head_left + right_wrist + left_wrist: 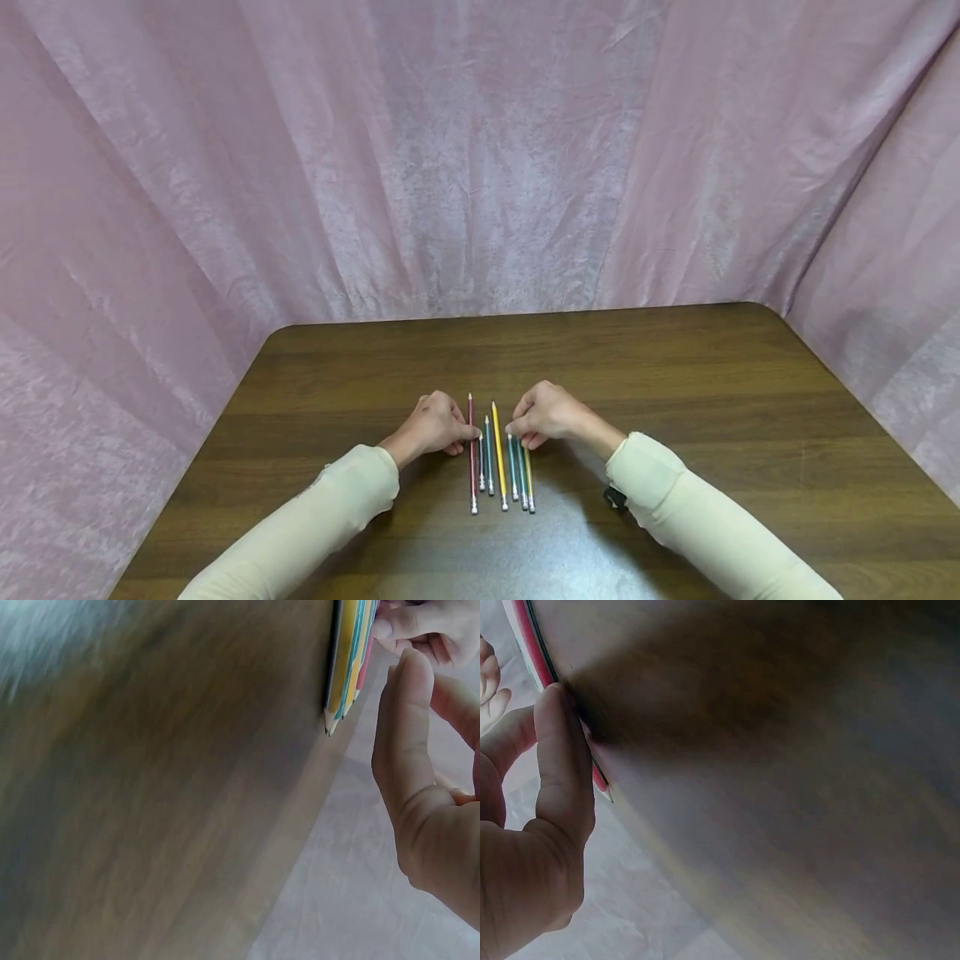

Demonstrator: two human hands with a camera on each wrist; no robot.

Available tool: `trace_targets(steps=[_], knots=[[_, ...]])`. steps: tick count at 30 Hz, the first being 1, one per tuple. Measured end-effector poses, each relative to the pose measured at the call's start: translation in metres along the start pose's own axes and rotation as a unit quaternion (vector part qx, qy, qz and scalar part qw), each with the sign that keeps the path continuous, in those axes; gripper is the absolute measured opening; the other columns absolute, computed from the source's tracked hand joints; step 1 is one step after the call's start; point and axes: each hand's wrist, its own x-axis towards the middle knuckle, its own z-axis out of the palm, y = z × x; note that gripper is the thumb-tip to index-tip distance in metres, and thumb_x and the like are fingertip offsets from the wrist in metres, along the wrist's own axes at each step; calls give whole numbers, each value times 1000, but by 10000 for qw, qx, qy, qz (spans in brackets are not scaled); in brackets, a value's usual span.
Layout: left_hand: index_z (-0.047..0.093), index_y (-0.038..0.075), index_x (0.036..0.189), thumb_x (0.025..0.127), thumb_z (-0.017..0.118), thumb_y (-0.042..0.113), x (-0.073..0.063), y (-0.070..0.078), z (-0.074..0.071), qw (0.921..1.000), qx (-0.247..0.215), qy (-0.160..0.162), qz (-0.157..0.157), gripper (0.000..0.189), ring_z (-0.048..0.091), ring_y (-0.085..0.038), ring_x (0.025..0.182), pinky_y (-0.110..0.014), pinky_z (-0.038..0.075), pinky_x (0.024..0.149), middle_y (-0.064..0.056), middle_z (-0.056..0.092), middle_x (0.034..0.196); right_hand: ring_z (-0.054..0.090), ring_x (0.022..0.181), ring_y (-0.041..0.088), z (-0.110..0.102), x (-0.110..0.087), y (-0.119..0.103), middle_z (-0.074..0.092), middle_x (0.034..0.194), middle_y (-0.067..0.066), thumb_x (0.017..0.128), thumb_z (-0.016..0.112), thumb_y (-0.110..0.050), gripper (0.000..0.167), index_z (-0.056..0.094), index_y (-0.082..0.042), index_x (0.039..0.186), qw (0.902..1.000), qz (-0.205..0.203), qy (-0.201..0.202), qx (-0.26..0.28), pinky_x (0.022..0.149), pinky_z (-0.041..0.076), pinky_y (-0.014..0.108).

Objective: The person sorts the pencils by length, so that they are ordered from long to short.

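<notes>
Several pencils lie side by side on the wooden table [645, 367], all with their eraser ends toward me. At the left of the row, my left hand [435, 423] has its fingers about the long red pencil [472, 483], the thumb reaching across it to the tip of a short dark pencil [482, 475]. A teal pencil [490, 467] and a yellow pencil [501, 475] lie in the middle. Over the tips of the right-hand pencils [522, 483] is my right hand [551, 414], fingers bent. Whether it pinches one is hidden. The right wrist view shows pencil points [330, 724] beside its fingertips.
Pink curtains [510, 167] hang behind the table and on both sides. The table's far edge runs beyond the pencils, with rounded corners. A dark object [615, 498] sits under the right wrist, by the sleeve.
</notes>
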Motion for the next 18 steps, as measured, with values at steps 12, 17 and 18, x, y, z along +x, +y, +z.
trace_targets(steps=[12, 17, 18], knots=[[65, 1, 68, 79, 74, -3, 1, -2, -4, 9993, -214, -17, -313, 15, 64, -12, 46, -25, 58, 48, -7, 66, 55, 63, 49, 11, 22, 4, -5, 68, 65, 13, 86, 74, 2, 11, 69, 4, 76, 9994, 261, -135, 189, 53, 59, 25], [66, 1, 66, 77, 72, -4, 1, -4, -6, 9993, -140, -24, -358, 14, 64, -12, 46, -25, 57, 48, -6, 66, 55, 64, 48, 11, 28, 5, -6, 68, 64, 13, 85, 76, 2, 13, 69, 4, 74, 9990, 445, -17, -84, 53, 59, 24], [67, 2, 66, 78, 72, -4, 1, -4, -6, 9991, -117, -28, -402, 15, 64, -12, 47, -25, 57, 48, -6, 66, 55, 65, 48, 12, 28, 5, -6, 68, 63, 13, 85, 75, 2, 13, 69, 4, 74, 9988, 474, 2, -125, 53, 59, 24]])
